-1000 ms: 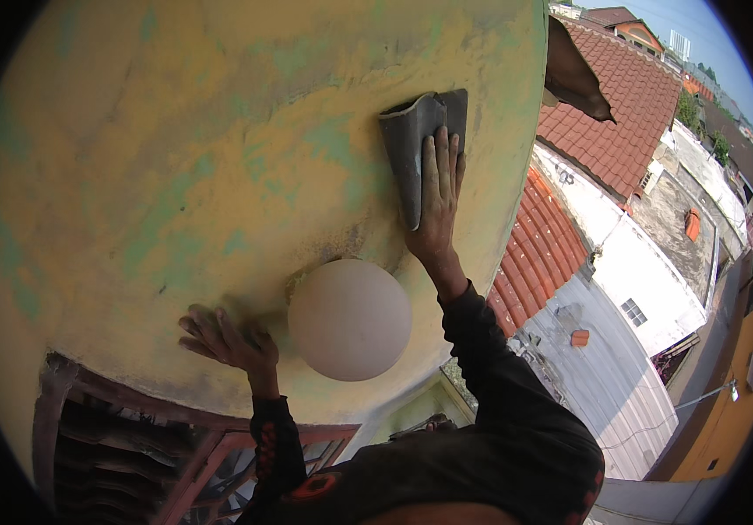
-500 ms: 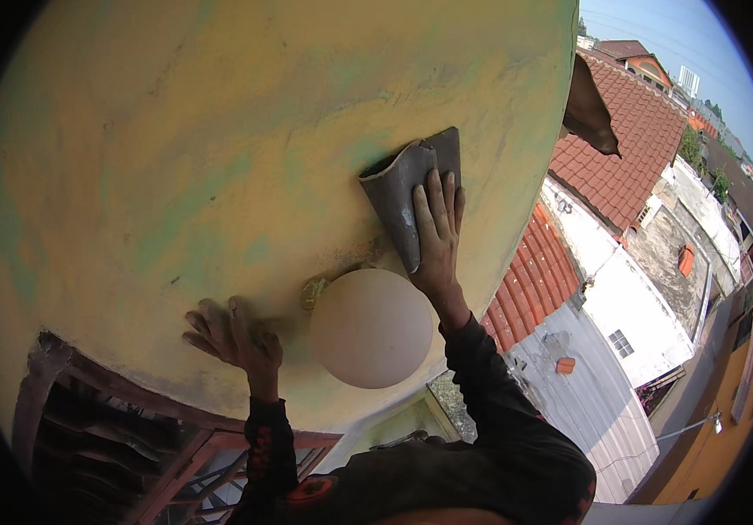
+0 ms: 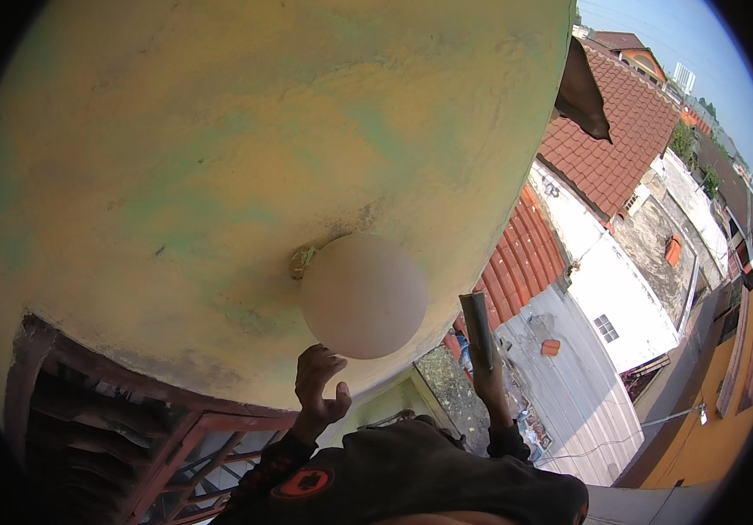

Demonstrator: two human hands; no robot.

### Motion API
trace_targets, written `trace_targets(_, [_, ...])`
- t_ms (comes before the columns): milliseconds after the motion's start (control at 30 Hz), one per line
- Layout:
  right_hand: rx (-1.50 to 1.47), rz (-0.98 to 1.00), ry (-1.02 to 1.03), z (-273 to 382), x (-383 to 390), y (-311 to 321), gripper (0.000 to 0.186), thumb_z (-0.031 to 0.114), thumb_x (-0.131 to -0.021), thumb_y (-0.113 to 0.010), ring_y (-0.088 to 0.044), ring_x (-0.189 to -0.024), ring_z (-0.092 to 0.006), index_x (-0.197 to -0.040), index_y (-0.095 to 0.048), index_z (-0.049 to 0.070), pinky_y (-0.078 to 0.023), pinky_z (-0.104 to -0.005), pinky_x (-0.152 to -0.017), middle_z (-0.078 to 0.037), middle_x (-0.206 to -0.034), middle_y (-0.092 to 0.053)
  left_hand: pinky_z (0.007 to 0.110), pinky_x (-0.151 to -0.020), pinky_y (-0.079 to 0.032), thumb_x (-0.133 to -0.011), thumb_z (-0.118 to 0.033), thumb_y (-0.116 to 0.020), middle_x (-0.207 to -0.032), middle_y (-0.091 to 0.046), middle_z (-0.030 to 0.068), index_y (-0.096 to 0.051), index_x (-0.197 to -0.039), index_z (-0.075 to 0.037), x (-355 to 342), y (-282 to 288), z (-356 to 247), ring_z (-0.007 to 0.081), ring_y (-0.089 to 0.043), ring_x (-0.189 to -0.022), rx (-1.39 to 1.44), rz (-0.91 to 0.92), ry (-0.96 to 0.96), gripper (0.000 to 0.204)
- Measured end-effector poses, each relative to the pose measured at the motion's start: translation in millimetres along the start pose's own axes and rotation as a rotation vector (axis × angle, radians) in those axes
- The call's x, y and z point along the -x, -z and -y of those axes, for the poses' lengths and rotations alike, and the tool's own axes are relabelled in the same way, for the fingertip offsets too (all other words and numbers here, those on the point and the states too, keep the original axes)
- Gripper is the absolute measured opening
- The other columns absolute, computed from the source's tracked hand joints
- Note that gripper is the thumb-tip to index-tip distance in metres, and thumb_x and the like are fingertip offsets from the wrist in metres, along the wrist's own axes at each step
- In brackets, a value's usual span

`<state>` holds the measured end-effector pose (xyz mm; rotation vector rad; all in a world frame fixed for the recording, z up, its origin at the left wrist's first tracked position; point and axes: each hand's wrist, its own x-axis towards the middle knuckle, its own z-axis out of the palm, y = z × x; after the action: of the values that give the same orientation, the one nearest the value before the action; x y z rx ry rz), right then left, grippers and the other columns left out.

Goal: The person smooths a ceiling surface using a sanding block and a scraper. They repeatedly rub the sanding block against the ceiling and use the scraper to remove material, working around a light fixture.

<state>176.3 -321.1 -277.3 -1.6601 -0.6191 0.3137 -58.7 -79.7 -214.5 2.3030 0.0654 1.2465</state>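
In my right hand, lowered at the right of the wall, is a folded sheet of dark grey sandpaper, seen nearly edge-on and held off the wall. Most of the fingers on that hand are hidden. Just below a round, pale globe lamp is my left hand, its fingers loosely bent, the thumb apart and nothing in them. Whether its fingertips touch the lamp I cannot tell. Behind stretches a yellow wall with green patches and dark smudges.
A reddish-brown window frame with slats lies at the lower left. Beyond the wall's right edge the view drops to tiled roofs, a grey corrugated roof and a white wall. A dark brown piece juts out at the upper right.
My right hand has come off the wall and down with the sandpaper. My left hand has left the wall, moving right and down to below the lamp. The view has shifted slightly.
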Motion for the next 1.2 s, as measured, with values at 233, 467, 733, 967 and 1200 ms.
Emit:
trace_targets(233, [0.051,0.65,-0.083,35.5,48.6,2.4,0.06,0.013,-0.098,-0.066,-0.054,-0.133,-0.0263,-0.153,-0.043,0.006,-0.042,-0.0377,-0.11,-0.018,-0.148,-0.054,0.041,-0.101,-0.047,-0.086,-0.035,-0.08,-0.115,-0.067,0.0164,-0.059,-0.117,-0.001,6.5,-91.8,6.7,0.0254,-0.063,-0.11,0.381,0.558,0.788,0.051])
trace_targets(467, [-0.345,0.178,-0.118,24.9,74.1,-1.1,0.097,0.037,-0.089,-0.079,-0.042,-0.145,-0.0322,-0.163,-0.019,0.014,-0.041,-0.0499,-0.111,-0.015,-0.167,-0.021,0.022,-0.07,-0.048,-0.09,-0.011,-0.078,-0.081,-0.062,-0.0005,-0.055,-0.12,-0.004,7.5,-96.5,-3.4,0.0068,-0.06,-0.079,0.909,0.341,0.94,0.038])
trace_targets(733, [-0.711,0.253,-0.348,-7.1,68.2,-12.3,0.049,0.035,-0.105,-0.057,-0.059,-0.124,-0.0218,-0.142,-0.051,0.003,-0.047,-0.0393,-0.106,-0.012,-0.138,-0.06,0.026,-0.07,-0.044,-0.093,-0.011,-0.074,-0.087,-0.066,0.0002,-0.045,-0.139,-0.008,2.2,-84.4,-15.6,0.0066,-0.057,-0.077,0.765,0.475,0.71,0.055])
trace_targets(967, [-0.318,-0.281,0.204,96.6,0.8,-16.8,0.034,0.02,-0.109,-0.049,-0.06,-0.11,-0.0131,-0.129,-0.06,-0.005,-0.048,-0.0299,-0.091,-0.009,-0.12,-0.068,0.036,-0.085,-0.055,-0.09,-0.011,-0.074,-0.108,-0.075,0.0112,-0.054,-0.135,-0.007,-12.7,-40.8,-42.2,0.0244,-0.069,-0.104,0.32,0.199,0.446,0.05])
trace_targets(1200, [0.556,-0.681,1.109,212.7,-120.8,-38.6,0.047,0.002,-0.097,-0.054,-0.028,-0.149,-0.0495,-0.143,-0.053,0.002,-0.02,-0.064,-0.119,-0.025,-0.155,-0.042,0.047,-0.1,-0.049,-0.093,-0.001,-0.058,-0.121,-0.068,0.0166,-0.061,-0.121,-0.005,-72.3,64.2,-30.7,0.037,-0.058,-0.123,-0.231,-0.369,-0.055,0.028])
